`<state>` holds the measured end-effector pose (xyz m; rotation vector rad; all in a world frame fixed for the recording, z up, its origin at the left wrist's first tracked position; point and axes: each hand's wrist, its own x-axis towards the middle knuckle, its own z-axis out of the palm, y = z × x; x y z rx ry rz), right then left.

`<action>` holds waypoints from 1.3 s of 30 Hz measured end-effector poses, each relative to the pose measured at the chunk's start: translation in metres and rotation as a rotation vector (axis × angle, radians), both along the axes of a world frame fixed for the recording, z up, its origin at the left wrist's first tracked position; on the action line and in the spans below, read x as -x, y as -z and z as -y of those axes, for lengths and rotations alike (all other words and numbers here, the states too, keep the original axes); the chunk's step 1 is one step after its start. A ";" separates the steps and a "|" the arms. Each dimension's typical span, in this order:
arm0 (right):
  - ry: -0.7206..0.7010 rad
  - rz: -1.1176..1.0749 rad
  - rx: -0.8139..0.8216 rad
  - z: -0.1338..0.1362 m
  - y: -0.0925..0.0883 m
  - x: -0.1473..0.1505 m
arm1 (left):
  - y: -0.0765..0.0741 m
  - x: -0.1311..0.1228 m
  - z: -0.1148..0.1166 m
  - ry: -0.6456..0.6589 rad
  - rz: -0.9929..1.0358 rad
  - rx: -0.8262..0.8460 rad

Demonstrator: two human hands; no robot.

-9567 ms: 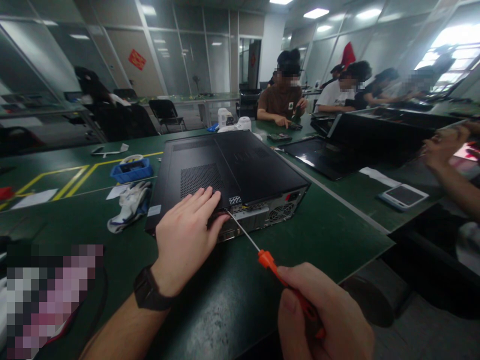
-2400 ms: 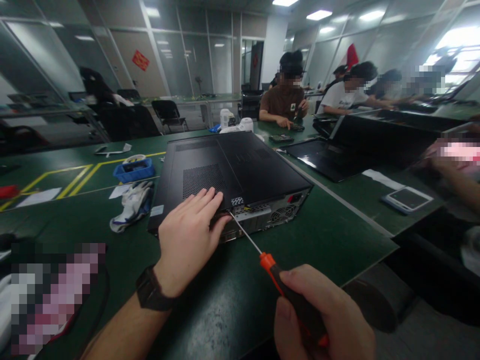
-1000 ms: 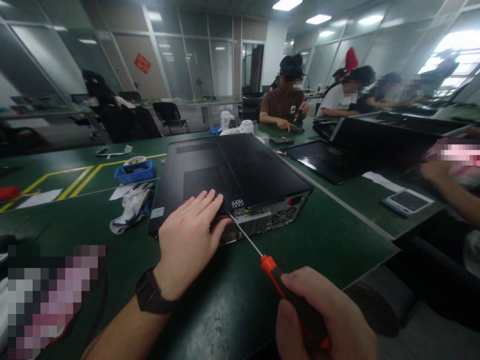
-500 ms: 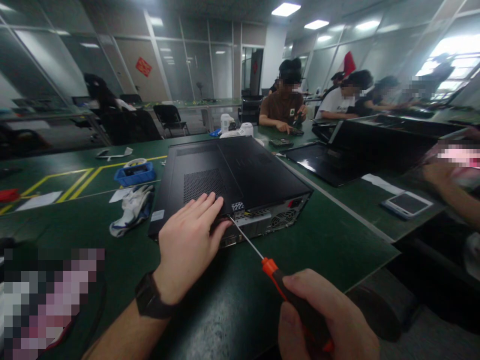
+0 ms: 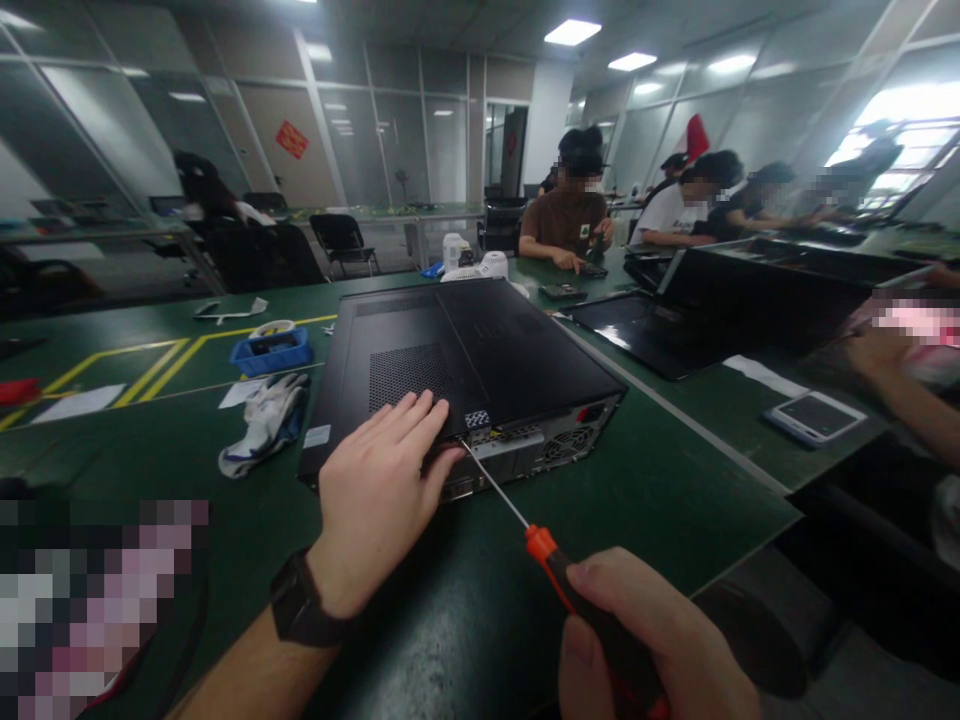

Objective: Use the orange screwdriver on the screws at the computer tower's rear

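Observation:
A black desktop computer case (image 5: 510,350) lies flat on the green table, its metal rear panel facing me. My left hand (image 5: 386,480) rests on its top cover, fingers stretched flat, with the thumb bent down over the rear edge. My right hand (image 5: 652,630) is wrapped round the dark and orange handle of a screwdriver (image 5: 541,545). The thin shaft slants up and left to the case's rear edge, where its tip meets the panel close to my left thumb. I cannot make out the screw or slot at the tip.
Left of the case are a work glove (image 5: 264,425) and a blue tray (image 5: 271,352) with a roll of tape behind it. A white-framed device (image 5: 816,415) and another opened black case (image 5: 780,300) are at right. A person in brown (image 5: 566,225) works across the table.
The view has tilted slightly, so the scene sits a little lower. My left hand and the screwdriver keep nearly the same place on the case.

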<state>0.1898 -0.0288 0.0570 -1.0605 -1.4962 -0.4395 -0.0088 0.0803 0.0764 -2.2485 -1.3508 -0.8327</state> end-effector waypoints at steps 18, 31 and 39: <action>-0.042 0.064 0.049 0.004 -0.003 -0.006 | 0.001 0.000 -0.001 0.019 0.014 -0.017; -0.124 0.092 0.023 -0.003 -0.004 -0.013 | 0.000 0.000 0.000 0.026 0.017 -0.026; -0.119 0.108 0.011 -0.005 -0.006 -0.011 | -0.001 -0.001 0.000 0.023 0.016 -0.019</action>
